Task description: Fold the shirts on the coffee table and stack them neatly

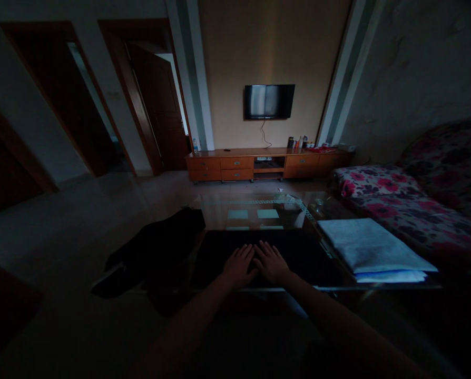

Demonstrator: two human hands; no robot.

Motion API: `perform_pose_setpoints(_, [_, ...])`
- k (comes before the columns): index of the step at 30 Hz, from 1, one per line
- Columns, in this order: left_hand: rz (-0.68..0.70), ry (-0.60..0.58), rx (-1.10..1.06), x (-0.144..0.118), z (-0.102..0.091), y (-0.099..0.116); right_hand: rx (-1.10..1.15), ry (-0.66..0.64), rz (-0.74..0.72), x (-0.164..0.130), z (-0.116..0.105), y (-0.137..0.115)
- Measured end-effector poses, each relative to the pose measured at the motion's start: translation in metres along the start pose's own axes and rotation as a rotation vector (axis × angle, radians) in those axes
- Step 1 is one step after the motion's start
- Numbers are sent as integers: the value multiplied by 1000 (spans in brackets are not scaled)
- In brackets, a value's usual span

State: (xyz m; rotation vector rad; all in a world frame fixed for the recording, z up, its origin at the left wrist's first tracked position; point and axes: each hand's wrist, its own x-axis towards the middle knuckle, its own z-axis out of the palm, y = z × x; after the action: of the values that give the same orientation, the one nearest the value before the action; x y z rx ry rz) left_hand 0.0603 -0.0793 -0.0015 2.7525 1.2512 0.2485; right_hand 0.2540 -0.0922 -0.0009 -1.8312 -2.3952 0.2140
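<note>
Both hands rest side by side, palms down, on a flat black cloth or mat (306, 252) spread over the glass table; its exact kind is too dark to tell. My left hand (239, 266) lies flat with its fingers stretched forward. Beside it, my right hand (273, 263) is flat too, fingers slightly spread, and the two thumbs almost meet. Neither hand holds anything. Left of the cloth, a dark heap that looks like a black garment (156, 250) lies over the table's left end. To the right sits a folded pale blue cloth (370, 245).
The glass table (215, 210) has a patterned border, and its front edge runs beneath my forearms. A flowered sofa (385, 184) stands at the right. Across the floor is a low wooden cabinet (235, 163) with bottles on top, below a wall television (269, 101). A wooden door (160, 100) stands ajar.
</note>
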Motion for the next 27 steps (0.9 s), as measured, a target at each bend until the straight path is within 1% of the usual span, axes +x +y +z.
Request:
perform_pose_setpoints(2, [2, -15, -23, -4, 0, 0, 0, -22, -5, -7, 3, -2])
perform_pose_setpoints(3, [1, -16, -25, -7, -1, -3, -6, -21, 2, -12, 3, 2])
perform_pose_setpoints(5, [-18, -16, -13, -15, -7, -13, -15, -11, 40, -23, 0, 17])
perform_pose_setpoints(7, [-56, -12, 11, -27, -13, -27, -29, -1, 102, -37, -3, 42])
perform_pose_setpoints(9, [-105, -6, 37, -41, -18, -44, -47, 13, 196, -52, -7, 74])
perform_pose_setpoints(11, [-167, -7, 64, -55, -23, -61, -70, 66, 305, -66, -9, 105])
perform_pose_setpoints(13, [-228, -12, 90, -67, -25, -74, -95, 107, 419, -77, -10, 127])
perform_pose_setpoints(14, [-256, -13, 103, -71, -25, -78, -107, 124, 476, -80, -10, 133])
perform_pose_setpoints(16, [-296, -18, 124, -77, -25, -83, -124, 143, 558, -83, -9, 135])
perform_pose_setpoints(20, [-320, -20, 122, -84, -24, -81, -132, 161, 604, -86, -8, 119])
perform_pose_setpoints(22, [-325, -37, 98, -88, -25, -79, -127, 160, 595, -89, -8, 113])
perform_pose_setpoints(24, [-343, -63, 84, -90, -26, -77, -120, 146, 543, -93, -8, 112])
perform_pose_setpoints(26, [-387, -70, 75, -89, -28, -75, -116, 134, 481, -95, -8, 113])
perform_pose_setpoints(27, [-418, -67, 66, -87, -30, -73, -115, 127, 472, -95, -7, 114])
